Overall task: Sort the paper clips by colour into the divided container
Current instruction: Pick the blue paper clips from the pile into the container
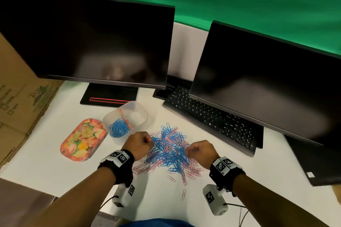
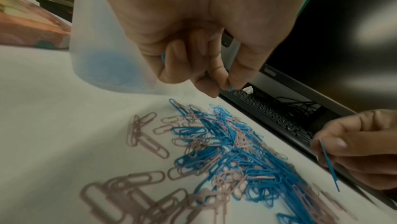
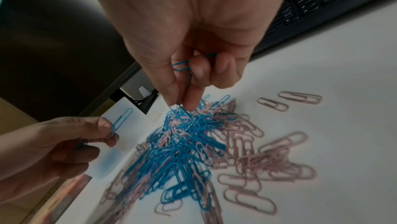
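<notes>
A heap of blue and pink paper clips (image 1: 171,151) lies on the white desk in front of me. Behind it to the left stands the clear divided container (image 1: 142,114); its left compartment holds blue clips (image 1: 119,128), the right one looks bare. My left hand (image 1: 143,142) hovers at the heap's left edge, fingers curled, pinching a blue clip (image 3: 121,119) between thumb and forefinger. My right hand (image 1: 198,150) is over the heap's right side; it pinches one blue clip (image 2: 328,163) and keeps another blue clip (image 3: 182,65) tucked under its curled fingers.
A floral lid (image 1: 83,140) lies left of the container. Two dark monitors (image 1: 88,42) stand behind, with a black keyboard (image 1: 212,118) to the right of the heap. Cardboard boxes (image 1: 16,94) line the left side. Loose pink clips (image 1: 183,194) lie nearer to me.
</notes>
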Action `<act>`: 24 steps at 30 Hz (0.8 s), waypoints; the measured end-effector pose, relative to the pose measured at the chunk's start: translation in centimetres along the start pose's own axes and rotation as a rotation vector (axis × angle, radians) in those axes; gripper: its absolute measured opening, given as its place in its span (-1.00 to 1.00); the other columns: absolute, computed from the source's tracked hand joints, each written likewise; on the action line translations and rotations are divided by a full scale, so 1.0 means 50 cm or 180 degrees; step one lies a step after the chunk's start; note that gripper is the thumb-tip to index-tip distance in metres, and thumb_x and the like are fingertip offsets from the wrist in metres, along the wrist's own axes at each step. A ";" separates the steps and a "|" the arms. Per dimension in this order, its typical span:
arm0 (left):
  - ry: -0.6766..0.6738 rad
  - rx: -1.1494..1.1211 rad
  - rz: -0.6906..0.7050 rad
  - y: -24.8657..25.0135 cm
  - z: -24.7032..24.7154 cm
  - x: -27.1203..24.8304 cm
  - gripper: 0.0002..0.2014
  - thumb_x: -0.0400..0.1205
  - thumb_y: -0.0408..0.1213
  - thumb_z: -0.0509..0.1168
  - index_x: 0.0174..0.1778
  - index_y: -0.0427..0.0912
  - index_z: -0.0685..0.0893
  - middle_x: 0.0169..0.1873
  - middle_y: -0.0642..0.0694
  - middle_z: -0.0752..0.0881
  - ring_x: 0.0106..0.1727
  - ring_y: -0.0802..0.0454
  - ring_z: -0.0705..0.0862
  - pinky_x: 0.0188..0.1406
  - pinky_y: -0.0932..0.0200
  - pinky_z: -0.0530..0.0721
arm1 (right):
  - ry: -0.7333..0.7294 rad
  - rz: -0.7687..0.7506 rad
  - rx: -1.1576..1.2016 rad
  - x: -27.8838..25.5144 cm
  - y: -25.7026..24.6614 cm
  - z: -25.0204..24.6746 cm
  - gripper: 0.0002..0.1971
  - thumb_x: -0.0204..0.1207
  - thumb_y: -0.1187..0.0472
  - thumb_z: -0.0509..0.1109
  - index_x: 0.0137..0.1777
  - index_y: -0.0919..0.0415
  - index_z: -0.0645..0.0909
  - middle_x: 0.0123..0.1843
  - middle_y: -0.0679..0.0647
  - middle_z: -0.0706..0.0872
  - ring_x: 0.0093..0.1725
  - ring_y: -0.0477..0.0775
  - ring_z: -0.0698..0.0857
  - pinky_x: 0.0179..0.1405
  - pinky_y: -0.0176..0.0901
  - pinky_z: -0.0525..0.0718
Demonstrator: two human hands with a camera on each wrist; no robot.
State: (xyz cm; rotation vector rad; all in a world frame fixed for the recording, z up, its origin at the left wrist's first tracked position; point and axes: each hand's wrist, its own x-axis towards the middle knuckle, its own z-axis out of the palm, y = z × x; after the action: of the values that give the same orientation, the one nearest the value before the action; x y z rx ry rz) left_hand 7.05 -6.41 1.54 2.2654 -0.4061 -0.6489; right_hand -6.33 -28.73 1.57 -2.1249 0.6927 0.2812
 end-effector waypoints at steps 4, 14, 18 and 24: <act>0.0022 -0.0264 0.0102 0.009 -0.017 -0.009 -0.90 0.49 -0.28 0.44 -0.34 -0.10 0.69 -0.30 -0.02 0.77 -0.18 0.07 0.70 -0.20 0.34 0.54 | -0.0169 -0.0080 0.0652 -0.002 -0.028 -0.014 -0.85 0.43 0.31 0.50 -0.31 0.07 0.76 -0.37 -0.08 0.78 -0.40 -0.24 0.67 -0.27 -0.39 0.57; 0.0649 -0.0639 -0.0310 0.019 -0.164 -0.029 -0.84 0.46 -0.32 0.46 -0.38 -0.30 0.67 -0.48 -0.07 0.66 -0.38 0.02 0.56 -0.32 0.24 0.46 | -0.0911 -0.0058 0.1647 0.035 -0.225 0.019 -0.85 0.53 0.46 0.34 -0.19 0.25 0.67 -0.37 0.09 0.71 -0.65 -0.09 0.35 -0.68 -0.37 0.31; 0.0598 -0.0186 -0.0889 -0.002 -0.228 -0.018 -0.83 0.47 -0.22 0.44 -0.34 -0.26 0.72 -0.37 -0.15 0.70 -0.29 -0.07 0.60 -0.41 0.22 0.46 | -0.0856 -0.0137 0.1365 0.071 -0.335 0.080 -0.83 0.53 0.42 0.33 -0.24 0.21 0.64 -0.37 0.14 0.65 -0.62 -0.05 0.33 -0.69 -0.40 0.24; 0.0171 0.0235 -0.1365 0.003 -0.259 0.010 -0.70 0.48 -0.15 0.42 -0.02 -0.31 0.75 -0.28 -0.15 0.69 -0.47 0.04 0.53 -0.56 0.24 0.43 | -0.0814 -0.0111 0.0482 0.121 -0.438 0.154 -0.90 0.52 0.27 0.33 -0.10 0.20 0.69 -0.27 0.23 0.75 -0.46 0.11 0.65 -0.52 -0.16 0.65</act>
State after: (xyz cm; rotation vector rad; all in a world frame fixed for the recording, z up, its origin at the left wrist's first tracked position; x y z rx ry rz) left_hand 14.73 0.57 9.32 2.4560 0.0908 -0.7929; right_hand 11.46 -14.48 8.97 -1.9130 0.5102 0.4577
